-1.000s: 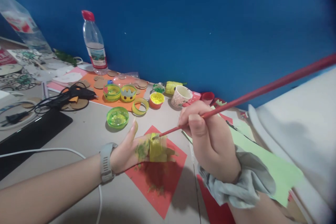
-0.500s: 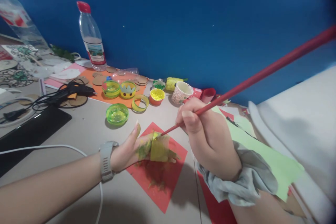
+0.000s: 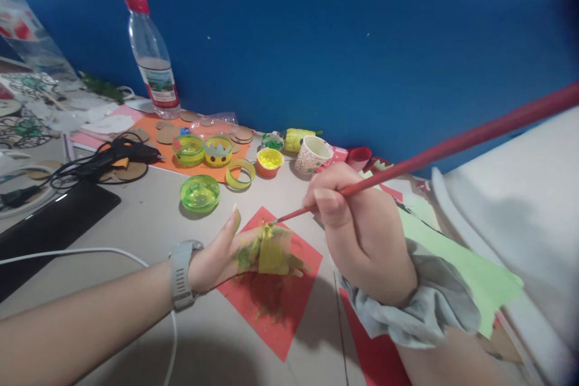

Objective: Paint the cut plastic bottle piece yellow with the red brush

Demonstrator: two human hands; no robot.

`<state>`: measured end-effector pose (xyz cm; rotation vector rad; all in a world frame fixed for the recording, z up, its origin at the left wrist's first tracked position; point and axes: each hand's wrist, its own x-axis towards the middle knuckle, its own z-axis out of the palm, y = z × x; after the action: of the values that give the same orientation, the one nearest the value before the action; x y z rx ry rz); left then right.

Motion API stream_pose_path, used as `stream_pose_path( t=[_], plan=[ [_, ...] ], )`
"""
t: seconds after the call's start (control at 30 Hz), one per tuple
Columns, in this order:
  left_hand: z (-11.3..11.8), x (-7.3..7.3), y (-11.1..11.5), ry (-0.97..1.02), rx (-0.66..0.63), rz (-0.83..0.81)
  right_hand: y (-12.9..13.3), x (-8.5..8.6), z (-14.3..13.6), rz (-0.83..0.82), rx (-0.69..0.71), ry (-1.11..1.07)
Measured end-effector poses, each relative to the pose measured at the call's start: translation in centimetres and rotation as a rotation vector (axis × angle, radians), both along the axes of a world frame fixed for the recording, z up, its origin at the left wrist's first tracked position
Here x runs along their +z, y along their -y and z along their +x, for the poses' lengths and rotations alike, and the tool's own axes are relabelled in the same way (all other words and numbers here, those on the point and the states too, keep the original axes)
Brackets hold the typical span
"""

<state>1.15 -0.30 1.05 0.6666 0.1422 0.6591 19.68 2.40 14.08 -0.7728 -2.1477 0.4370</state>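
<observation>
Evidently, the right hand (image 3: 362, 241)'s grip is closed on the brush (image 3: 429, 157), thumb and fingers pinching it, with the tip at the upper edge of the yellow ring (image 3: 274, 253). That ring sits around the fingers of the left hand (image 3: 224, 262), whose grip is spread, thumb well apart. Beneath is the red paper (image 3: 284, 319) on the surface (image 3: 149, 217). Beyond lie the green dish (image 3: 199, 207) and orange cup (image 3: 270, 172); the bottle (image 3: 158, 81) stands at the surface's far edge.
</observation>
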Motion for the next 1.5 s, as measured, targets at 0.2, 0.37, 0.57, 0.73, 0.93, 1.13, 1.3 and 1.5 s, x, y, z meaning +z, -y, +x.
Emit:
stream_pose_path(
  t=[0.2, 0.37, 0.57, 0.73, 0.93, 1.13, 1.3, 1.5],
  plan=[
    [0.06, 0.46, 0.03, 0.046, -0.002, -0.009, -0.08, 0.02, 0.1, -0.041, 0.024, 0.004],
    [0.04, 0.28, -0.08, 0.005, 0.001, -0.013, -0.18, 0.14, 0.08, 0.006, -0.002, -0.007],
    [-0.03, 0.27, -0.03, 0.005, -0.004, -0.009, -0.11, 0.02, -0.03, -0.042, 0.011, -0.015],
    [-0.06, 0.38, -0.01, 0.024, -0.013, -0.034, -0.26, -0.1, 0.24, -0.07, -0.015, -0.073],
    [-0.07, 0.41, 0.11, 0.036, -0.012, -0.051, -0.35, -0.25, 0.25, -0.117, 0.012, -0.056],
    [-0.05, 0.51, 0.11, 0.024, -0.016, -0.039, -0.22, -0.12, 0.15, -0.146, -0.009, -0.11],
    [-0.25, 0.45, 0.11, -0.035, -0.018, -0.026, -0.37, -0.14, 0.15, -0.145, 0.018, -0.066],
    [-0.24, 0.65, 0.11, -0.051, -0.022, -0.011, -0.1, 0.11, 0.05, -0.196, 0.026, -0.09]
  ],
)
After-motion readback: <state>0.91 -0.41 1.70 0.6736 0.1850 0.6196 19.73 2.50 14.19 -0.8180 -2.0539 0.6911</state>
